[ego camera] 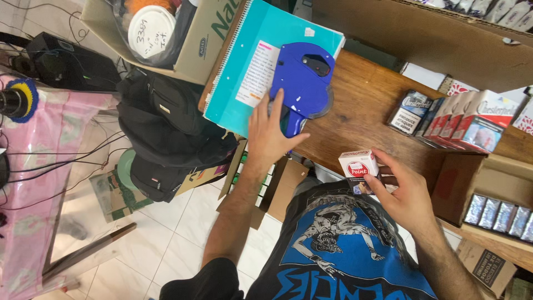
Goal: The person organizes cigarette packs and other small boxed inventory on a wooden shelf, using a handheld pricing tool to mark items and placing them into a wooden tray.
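My left hand (270, 132) rests on the handle of a blue price-label gun (302, 78), fingers laid over the grip. The gun lies on a teal spiral notebook (247, 58) at the left end of a wooden counter (361, 105). My right hand (402, 191) holds a small white and red pack (358, 165) near my chest, above the counter's near edge. My blue printed shirt fills the bottom middle of the view.
A row of red and white packs (472, 119) stands on the counter's right. An open cardboard box (502, 214) holds several silver packs. Black bags (166, 128), a pink-covered table (39, 166) and cables crowd the left over a tiled floor.
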